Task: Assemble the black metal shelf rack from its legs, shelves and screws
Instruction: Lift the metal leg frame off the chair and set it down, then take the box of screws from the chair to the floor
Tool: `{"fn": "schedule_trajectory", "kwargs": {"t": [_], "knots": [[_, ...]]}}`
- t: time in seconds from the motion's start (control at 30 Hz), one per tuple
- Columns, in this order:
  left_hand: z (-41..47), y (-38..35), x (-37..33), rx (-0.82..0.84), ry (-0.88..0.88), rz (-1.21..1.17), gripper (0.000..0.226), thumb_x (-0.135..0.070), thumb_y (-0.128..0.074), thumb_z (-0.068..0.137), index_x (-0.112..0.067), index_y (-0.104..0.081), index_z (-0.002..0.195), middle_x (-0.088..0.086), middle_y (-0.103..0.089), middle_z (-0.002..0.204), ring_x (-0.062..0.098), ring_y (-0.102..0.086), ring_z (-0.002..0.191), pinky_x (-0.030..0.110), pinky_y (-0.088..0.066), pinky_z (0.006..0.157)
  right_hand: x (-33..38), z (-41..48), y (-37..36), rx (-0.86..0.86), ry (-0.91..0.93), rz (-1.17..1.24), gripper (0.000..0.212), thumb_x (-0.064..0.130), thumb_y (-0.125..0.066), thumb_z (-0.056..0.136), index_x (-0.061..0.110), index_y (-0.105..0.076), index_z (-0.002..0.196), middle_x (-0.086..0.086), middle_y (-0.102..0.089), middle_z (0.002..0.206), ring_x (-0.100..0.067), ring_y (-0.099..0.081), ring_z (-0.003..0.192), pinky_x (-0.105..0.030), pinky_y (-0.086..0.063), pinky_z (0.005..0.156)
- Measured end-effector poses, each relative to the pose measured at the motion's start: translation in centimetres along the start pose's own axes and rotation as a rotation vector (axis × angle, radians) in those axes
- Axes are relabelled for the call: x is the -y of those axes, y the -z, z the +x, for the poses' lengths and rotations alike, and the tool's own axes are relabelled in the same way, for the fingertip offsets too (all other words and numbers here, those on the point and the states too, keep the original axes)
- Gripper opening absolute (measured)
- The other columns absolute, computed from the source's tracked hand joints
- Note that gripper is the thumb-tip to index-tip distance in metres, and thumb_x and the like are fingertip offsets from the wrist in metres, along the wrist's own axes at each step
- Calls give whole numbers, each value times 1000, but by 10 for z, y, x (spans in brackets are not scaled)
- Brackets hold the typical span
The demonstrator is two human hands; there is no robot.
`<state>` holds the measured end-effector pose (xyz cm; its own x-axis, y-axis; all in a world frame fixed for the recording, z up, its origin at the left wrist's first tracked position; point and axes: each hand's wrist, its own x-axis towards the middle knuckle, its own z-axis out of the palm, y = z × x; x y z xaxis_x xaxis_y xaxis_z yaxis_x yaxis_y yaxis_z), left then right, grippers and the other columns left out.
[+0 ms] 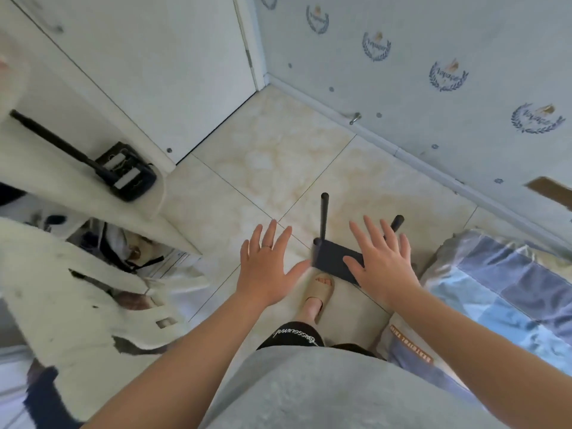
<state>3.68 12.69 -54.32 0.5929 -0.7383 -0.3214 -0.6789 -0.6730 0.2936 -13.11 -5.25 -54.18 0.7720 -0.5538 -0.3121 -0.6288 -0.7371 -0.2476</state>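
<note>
Left hand (266, 267) and right hand (383, 267), both spread flat and empty, hover above a black shelf (335, 259) on the floor (278, 150) beside the person's foot (319, 289), two legs (323, 218) already upright in it; a rod (52, 140) waits on the table (37, 181), most assembly apparently ahead.

Two hands (267, 269) (382, 267), one shelf (335, 260), two upright legs (324, 216) (397, 222) (both black), one sandal (320, 289).

Right hand (383, 269) partly hides shelf (335, 258)
</note>
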Motion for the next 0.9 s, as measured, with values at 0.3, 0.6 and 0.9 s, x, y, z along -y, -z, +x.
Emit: {"fn": "schedule_trajectory", "kwargs": {"t": [0.3, 0.6, 0.9], "knots": [[-128, 41, 26, -245, 119, -92, 85, -79, -28, 83, -38, -14, 156, -9, 1, 168, 15, 13, 151, 50, 4, 120, 93, -63, 15, -58, 305, 77, 69, 54, -38, 101, 33, -8, 160, 3, -5, 169, -26, 1, 155, -55, 1, 122], [-239, 92, 83, -655, 209, -144, 66, -62, -42, 92, -28, -42, 149, -6, -33, 160, 18, -13, 152, 47, -16, 120, 217, -98, 37, -148, 702, 182, 61, 39, -54, 101, 23, -34, 157, -2, -31, 163, -30, -20, 153, -52, -15, 122], [-356, 85, 208, -816, 502, -171, 64, -57, -44, 92, -25, -46, 147, -6, -37, 157, 19, -22, 150, 46, -21, 117, 372, -154, 5, -79, 1022, 211, 58, 32, -58, 100, 20, -40, 153, -2, -36, 160, -29, -25, 150, -46, -21, 118]]}}
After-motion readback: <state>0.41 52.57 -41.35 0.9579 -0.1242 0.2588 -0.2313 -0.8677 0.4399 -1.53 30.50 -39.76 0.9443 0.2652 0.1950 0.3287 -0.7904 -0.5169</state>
